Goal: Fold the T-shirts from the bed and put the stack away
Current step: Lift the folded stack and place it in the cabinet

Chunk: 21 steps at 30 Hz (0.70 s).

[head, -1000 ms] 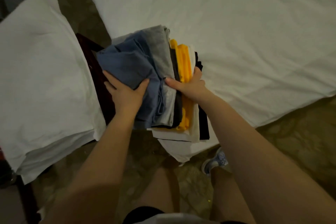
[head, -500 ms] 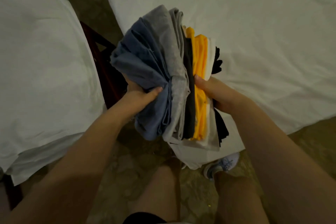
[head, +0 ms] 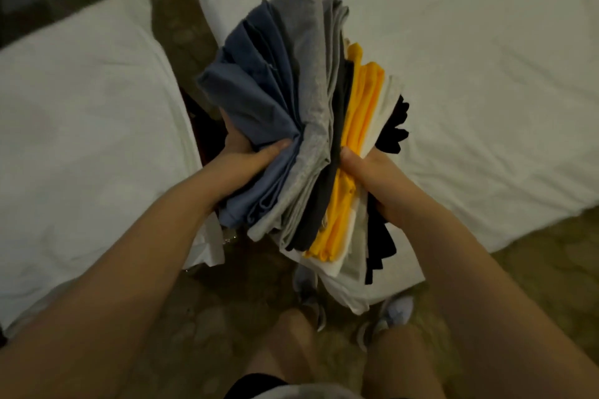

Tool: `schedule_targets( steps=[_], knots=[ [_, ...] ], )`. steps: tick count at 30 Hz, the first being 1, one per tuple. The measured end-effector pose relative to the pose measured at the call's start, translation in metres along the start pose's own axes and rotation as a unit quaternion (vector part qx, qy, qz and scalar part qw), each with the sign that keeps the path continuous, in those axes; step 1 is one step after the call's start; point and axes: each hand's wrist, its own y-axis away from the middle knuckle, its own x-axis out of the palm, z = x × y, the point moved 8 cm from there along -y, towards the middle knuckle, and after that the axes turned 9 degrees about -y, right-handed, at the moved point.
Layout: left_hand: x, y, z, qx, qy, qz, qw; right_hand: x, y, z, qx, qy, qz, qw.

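Note:
A stack of folded T-shirts [head: 311, 126], blue, grey, dark, yellow, white and black, is held on edge in the air between two beds, fanned out at the top. My left hand [head: 243, 155] grips the blue side, thumb over the folds. My right hand [head: 366, 172] grips the other side, thumb on the yellow shirt, fingers hidden behind the black one.
The white bed [head: 470, 74] fills the right and top. A second white bed [head: 81, 139] lies at the left, with a dark wooden piece [head: 207, 133] in the gap. Below are the brown stone floor [head: 207, 317], my legs and shoes [head: 389, 317].
The stack has been lifted off the bed corner and raised toward the camera, tipped on edge, with both hands squeezing it from either side. The view has shifted rightward.

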Motion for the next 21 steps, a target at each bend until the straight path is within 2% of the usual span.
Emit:
schedule_targets(
  steps=[2,3,7,11,17,21],
  knots=[
    [-0.02,0.022,-0.004,0.002,0.059,-0.011,0.998,0.022,0.013,0.019,-0.007,0.011,0.021,1.0],
    [-0.031,0.036,-0.006,0.013,0.054,-0.018,0.998,0.035,0.02,0.026,-0.011,0.014,0.031,0.999],
    [-0.077,0.099,-0.01,0.03,-0.084,-0.101,0.991,0.088,0.048,0.036,-0.019,-0.002,0.052,0.998],
    [-0.1,0.172,0.005,0.017,-0.122,-0.137,0.983,0.139,0.082,0.035,-0.038,0.002,0.11,0.993],
    [-0.093,0.28,0.065,-0.026,0.021,-0.183,0.983,0.206,0.121,0.036,-0.051,0.173,0.182,0.967],
    [-0.101,0.338,0.107,-0.027,0.1,-0.243,0.964,0.267,0.157,0.027,-0.047,0.227,0.242,0.942]
  ],
)
